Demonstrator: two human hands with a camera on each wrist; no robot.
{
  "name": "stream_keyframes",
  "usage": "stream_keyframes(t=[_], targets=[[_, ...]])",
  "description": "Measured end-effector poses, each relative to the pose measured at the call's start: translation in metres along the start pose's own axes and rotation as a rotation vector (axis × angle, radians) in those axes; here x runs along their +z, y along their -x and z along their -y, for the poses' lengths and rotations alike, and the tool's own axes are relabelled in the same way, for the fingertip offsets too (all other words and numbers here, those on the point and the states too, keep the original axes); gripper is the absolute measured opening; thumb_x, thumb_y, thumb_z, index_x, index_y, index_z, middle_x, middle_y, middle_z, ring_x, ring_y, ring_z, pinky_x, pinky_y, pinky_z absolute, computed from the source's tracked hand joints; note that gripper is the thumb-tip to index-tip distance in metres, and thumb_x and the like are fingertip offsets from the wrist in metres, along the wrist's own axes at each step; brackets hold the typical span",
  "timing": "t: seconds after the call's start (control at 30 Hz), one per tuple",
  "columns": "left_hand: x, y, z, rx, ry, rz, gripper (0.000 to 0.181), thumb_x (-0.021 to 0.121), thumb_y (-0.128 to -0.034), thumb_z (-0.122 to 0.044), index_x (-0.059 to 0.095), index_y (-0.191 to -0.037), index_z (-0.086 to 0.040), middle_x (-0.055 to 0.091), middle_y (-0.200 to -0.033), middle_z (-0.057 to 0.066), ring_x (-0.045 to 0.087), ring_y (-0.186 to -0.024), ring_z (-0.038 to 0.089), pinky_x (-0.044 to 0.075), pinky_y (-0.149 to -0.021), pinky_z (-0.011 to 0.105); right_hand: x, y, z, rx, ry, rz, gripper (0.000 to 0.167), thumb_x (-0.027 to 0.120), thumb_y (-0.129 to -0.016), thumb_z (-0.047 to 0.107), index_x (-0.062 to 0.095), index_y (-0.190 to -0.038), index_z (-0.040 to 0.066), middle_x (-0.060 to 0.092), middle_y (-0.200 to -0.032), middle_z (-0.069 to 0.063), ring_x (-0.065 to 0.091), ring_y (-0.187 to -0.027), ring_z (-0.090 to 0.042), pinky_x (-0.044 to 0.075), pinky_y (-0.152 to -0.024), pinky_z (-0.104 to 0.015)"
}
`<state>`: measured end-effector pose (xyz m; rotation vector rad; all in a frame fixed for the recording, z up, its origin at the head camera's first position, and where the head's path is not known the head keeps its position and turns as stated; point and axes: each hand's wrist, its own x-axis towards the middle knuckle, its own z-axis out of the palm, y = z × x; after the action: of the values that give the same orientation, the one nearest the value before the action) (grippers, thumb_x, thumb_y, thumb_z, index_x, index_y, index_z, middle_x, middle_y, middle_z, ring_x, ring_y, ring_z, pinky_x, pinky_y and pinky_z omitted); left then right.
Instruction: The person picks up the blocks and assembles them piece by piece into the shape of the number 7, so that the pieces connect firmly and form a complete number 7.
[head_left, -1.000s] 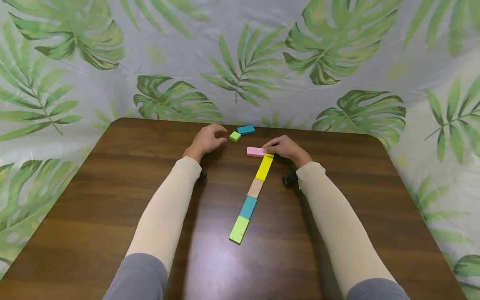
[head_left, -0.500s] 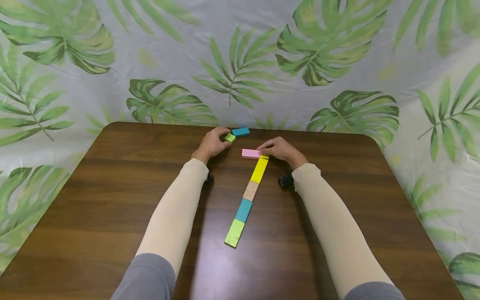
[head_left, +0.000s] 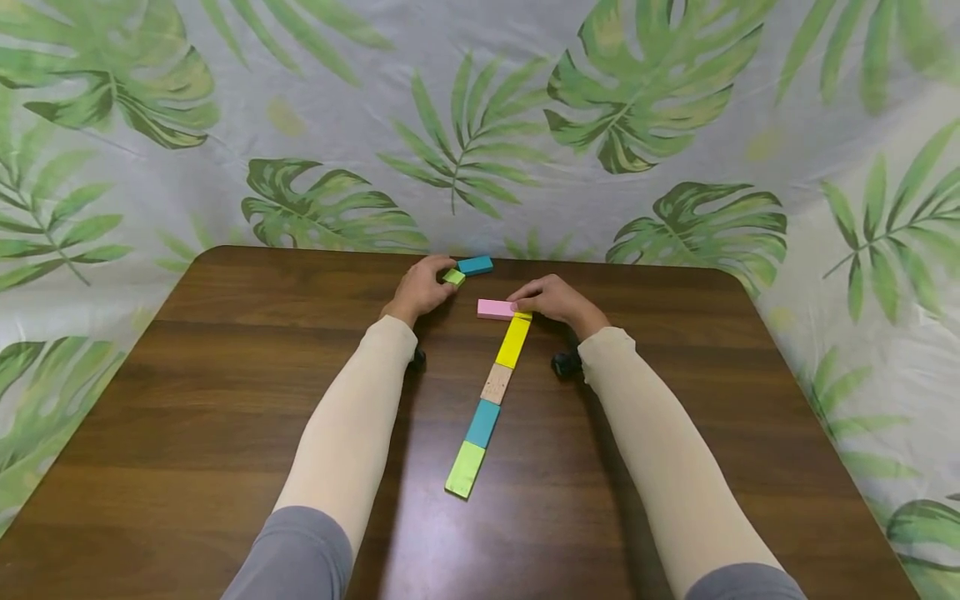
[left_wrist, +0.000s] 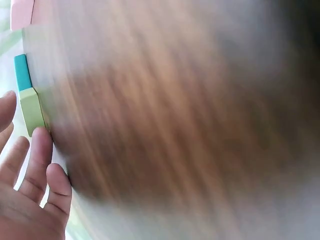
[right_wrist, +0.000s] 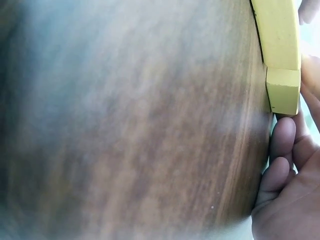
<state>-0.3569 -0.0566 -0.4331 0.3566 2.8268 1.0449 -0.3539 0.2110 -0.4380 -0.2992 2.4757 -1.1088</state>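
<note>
In the head view my left hand (head_left: 418, 290) curls its thumb and fingers around a small light-green block (head_left: 454, 277). One fingertip touches the block's end in the left wrist view. A blue block (head_left: 475, 265) lies against its far corner. My right hand (head_left: 557, 300) holds the right end of a pink block (head_left: 495, 309) between thumb and index finger; its fingertips hide that end. Right beside it sits a small yellow block (right_wrist: 283, 91), with other fingertips close to its end in the right wrist view.
A slanted row of blocks runs toward the person: a long yellow block (head_left: 513, 342), a wood-coloured block (head_left: 496, 384), a blue-green block (head_left: 482, 423) and a long green block (head_left: 465, 469). They lie on a brown wooden table (head_left: 225, 400), before a leaf-patterned curtain (head_left: 510, 200).
My left hand has moved right to the small green block and closed its thumb and fingers around it. My right hand stays at the pink block. The head view has shifted slightly.
</note>
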Motion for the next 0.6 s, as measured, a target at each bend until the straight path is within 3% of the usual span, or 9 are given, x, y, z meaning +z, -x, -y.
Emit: stream_keyframes(t=[0.2, 0.43, 0.5, 0.6], targets=[[0.0, -0.003, -0.01, 0.031, -0.14, -0.036, 0.046, 0.061, -0.098, -0.027, 0.055, -0.143, -0.016, 0.04, -0.158, 0.004, 0.035, -0.145, 0.035, 0.034, -0.114, 0.056, 0.002, -0.001, 0.002, -0.017, 0.024, -0.006, 0.029, 0.065, -0.097, 0.023, 0.072, -0.121, 0.009, 0.062, -0.136, -0.014, 0.05, -0.133, -0.033, 0.041, -0.112, -0.049], [0.007, -0.011, -0.016, 0.103, -0.403, 0.064, 0.052, 0.056, -0.1007, -0.031, 0.046, -0.15, -0.019, 0.035, -0.162, 0.004, 0.034, -0.146, 0.036, 0.035, -0.113, 0.056, 0.004, -0.001, 0.002, -0.015, -0.003, -0.002, 0.029, 0.065, -0.096, 0.022, 0.073, -0.121, 0.009, 0.062, -0.136, -0.014, 0.053, -0.129, -0.033, 0.042, -0.111, -0.047], [0.009, -0.015, -0.016, 0.102, -0.434, 0.094, 0.052, 0.055, -0.1013, -0.03, 0.044, -0.151, -0.021, 0.034, -0.163, 0.002, 0.035, -0.147, 0.035, 0.035, -0.114, 0.055, 0.003, 0.0, 0.002, -0.011, -0.002, -0.006, 0.029, 0.065, -0.096, 0.023, 0.073, -0.121, 0.009, 0.062, -0.136, -0.013, 0.052, -0.13, -0.033, 0.042, -0.111, -0.047], [0.012, -0.018, -0.017, 0.081, -0.413, 0.123, 0.051, 0.055, -0.1017, -0.029, 0.044, -0.151, -0.022, 0.033, -0.163, 0.0, 0.038, -0.146, 0.033, 0.036, -0.114, 0.054, 0.0, 0.002, 0.001, -0.002, 0.008, -0.008, 0.029, 0.065, -0.097, 0.023, 0.072, -0.121, 0.01, 0.062, -0.137, -0.014, 0.051, -0.131, -0.033, 0.041, -0.112, -0.048]])
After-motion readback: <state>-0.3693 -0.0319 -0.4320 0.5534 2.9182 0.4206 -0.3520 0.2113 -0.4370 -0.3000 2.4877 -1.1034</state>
